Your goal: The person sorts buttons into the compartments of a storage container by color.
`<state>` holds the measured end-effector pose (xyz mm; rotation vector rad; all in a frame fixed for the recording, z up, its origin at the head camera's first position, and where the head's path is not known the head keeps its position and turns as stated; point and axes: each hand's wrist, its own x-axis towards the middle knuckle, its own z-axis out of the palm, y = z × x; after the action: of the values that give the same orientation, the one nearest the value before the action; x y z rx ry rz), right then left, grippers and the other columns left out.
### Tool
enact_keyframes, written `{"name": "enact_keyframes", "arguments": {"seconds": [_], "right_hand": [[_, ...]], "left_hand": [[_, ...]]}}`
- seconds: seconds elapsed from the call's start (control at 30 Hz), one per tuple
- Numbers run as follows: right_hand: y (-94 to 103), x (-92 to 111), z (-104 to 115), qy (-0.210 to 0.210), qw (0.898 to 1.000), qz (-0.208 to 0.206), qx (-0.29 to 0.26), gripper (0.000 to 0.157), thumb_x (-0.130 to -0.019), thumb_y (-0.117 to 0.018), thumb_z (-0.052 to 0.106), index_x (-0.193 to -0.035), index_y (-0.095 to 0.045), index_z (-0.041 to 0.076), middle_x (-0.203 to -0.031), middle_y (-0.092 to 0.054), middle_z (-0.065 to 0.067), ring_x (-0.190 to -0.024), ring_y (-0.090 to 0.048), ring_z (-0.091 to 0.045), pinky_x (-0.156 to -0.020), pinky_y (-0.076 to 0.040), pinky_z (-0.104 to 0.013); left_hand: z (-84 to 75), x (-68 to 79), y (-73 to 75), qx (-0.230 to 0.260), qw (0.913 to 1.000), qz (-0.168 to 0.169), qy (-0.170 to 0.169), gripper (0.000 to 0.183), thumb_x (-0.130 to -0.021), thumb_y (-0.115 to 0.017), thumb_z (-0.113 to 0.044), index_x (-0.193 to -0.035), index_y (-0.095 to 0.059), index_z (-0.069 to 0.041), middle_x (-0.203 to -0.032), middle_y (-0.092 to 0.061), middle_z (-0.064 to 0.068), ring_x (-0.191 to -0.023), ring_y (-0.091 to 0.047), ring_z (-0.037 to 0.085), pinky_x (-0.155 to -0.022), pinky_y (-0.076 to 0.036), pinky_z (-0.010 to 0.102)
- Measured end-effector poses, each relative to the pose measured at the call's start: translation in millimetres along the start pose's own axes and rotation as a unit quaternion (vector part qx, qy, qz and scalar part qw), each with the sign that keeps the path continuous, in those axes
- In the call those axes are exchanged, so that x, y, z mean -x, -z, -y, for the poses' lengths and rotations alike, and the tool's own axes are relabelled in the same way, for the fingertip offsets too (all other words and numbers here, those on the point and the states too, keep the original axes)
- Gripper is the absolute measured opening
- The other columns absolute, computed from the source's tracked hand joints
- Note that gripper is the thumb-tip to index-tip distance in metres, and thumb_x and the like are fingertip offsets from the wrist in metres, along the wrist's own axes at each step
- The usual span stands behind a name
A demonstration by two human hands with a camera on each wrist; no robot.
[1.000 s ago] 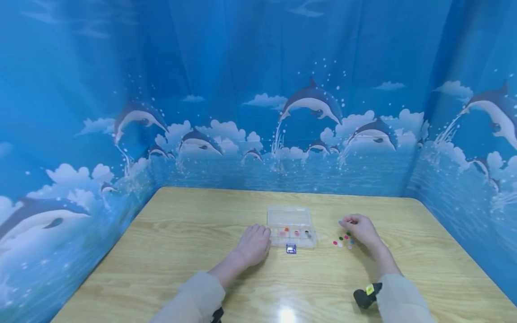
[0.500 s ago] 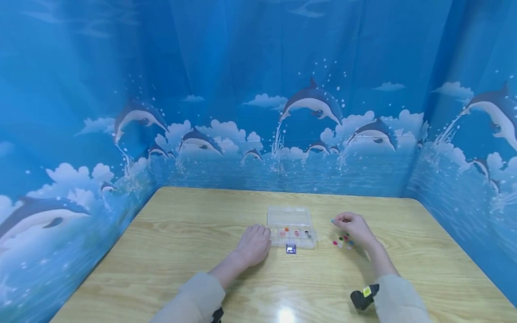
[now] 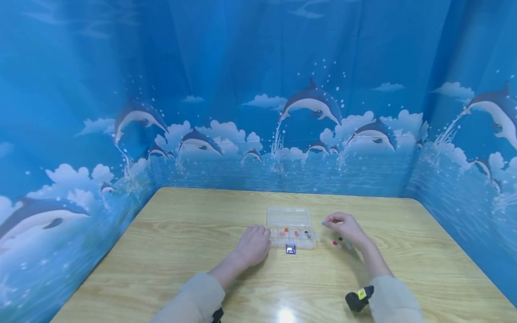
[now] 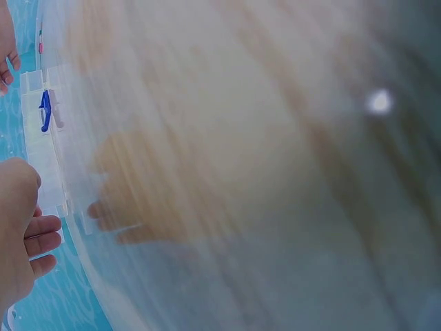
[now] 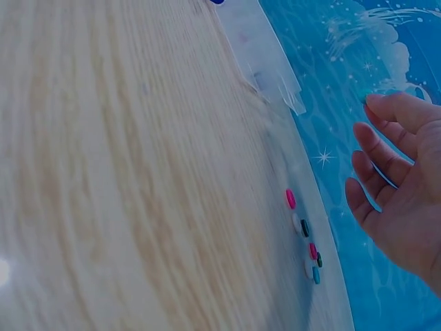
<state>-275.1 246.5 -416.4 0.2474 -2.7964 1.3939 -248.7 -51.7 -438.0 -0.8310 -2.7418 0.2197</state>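
A clear plastic compartment box lies on the table with its lid folded back and a blue-purple latch at its front. Orange, pink and dark pieces sit in its compartments. My left hand holds the box at its left end, fingers bent against the side in the left wrist view. To the right of the box, my right hand pinches a small teal disc between thumb and index finger, above the table. Its other fingers are loosely bent in the right wrist view.
Several small round discs in pink, green, white and blue, among them a pink disc, lie below the right hand. The wood-grain table meets a blue dolphin-print curtain at its back and sides.
My right hand has moved left with the teal disc, away from over the loose discs and closer to the box. The left hand and the box have stayed in place.
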Motion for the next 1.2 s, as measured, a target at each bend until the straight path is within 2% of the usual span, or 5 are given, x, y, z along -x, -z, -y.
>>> {"name": "enact_keyframes", "arguments": {"seconds": [0.1, 0.33, 0.7, 1.03, 1.2], "right_hand": [[-2.1, 0, 3, 0.006, 1.000, 0.004, -0.002, 0.025, -0.088, -0.062, 0.021, -0.099, -0.063, -0.001, -0.107, -0.059, -0.015, -0.103, -0.050, -0.033, -0.083, -0.043, -0.045], [-6.0, -1, 8, 0.017, 1.000, 0.008, -0.011, 0.023, -0.085, -0.066, 0.021, -0.096, -0.065, 0.000, -0.100, -0.059, -0.010, -0.096, -0.052, -0.026, -0.075, -0.045, -0.034], [-14.7, -3, 11, 0.044, 0.998, 0.033, -0.012, 0.014, -0.083, -0.067, 0.013, -0.091, -0.067, 0.001, -0.095, -0.061, -0.007, -0.089, -0.053, -0.021, -0.075, -0.044, -0.035], [-22.1, -5, 6, 0.058, 0.996, 0.064, 0.008, 0.013, -0.085, -0.065, 0.013, -0.090, -0.067, 0.001, -0.092, -0.059, -0.006, -0.082, -0.049, -0.018, -0.055, -0.042, -0.028], [-24.7, -6, 5, 0.061, 0.995, 0.074, -0.007, 0.011, -0.083, -0.066, 0.011, -0.089, -0.067, 0.001, -0.089, -0.060, -0.005, -0.082, -0.050, -0.018, -0.063, -0.044, -0.031]], "left_hand": [[-0.1, 0.2, -0.4, 0.004, 1.0000, -0.001, 0.000, 0.024, -0.093, -0.051, -0.028, -0.101, -0.055, -0.006, -0.085, -0.051, 0.003, -0.079, -0.046, 0.016, -0.073, -0.043, 0.028], [0.3, 0.3, -1.6, 0.003, 1.0000, -0.006, -0.001, 0.024, -0.092, -0.052, -0.028, -0.100, -0.056, -0.006, -0.084, -0.052, 0.003, -0.079, -0.047, 0.016, -0.074, -0.043, 0.029], [0.7, 1.4, 0.3, 0.012, 0.9999, -0.007, 0.000, 0.023, -0.093, -0.051, -0.028, -0.100, -0.055, -0.006, -0.084, -0.051, 0.003, -0.079, -0.046, 0.016, -0.074, -0.043, 0.029], [1.1, 2.1, 0.7, 0.008, 0.9999, -0.012, -0.005, 0.023, -0.093, -0.051, -0.027, -0.100, -0.055, -0.006, -0.085, -0.051, 0.003, -0.080, -0.047, 0.017, -0.074, -0.043, 0.029], [0.9, 2.3, 2.6, 0.015, 0.9999, -0.004, -0.001, 0.023, -0.093, -0.051, -0.027, -0.100, -0.055, -0.006, -0.087, -0.052, 0.004, -0.082, -0.048, 0.017, -0.075, -0.043, 0.029]]}}
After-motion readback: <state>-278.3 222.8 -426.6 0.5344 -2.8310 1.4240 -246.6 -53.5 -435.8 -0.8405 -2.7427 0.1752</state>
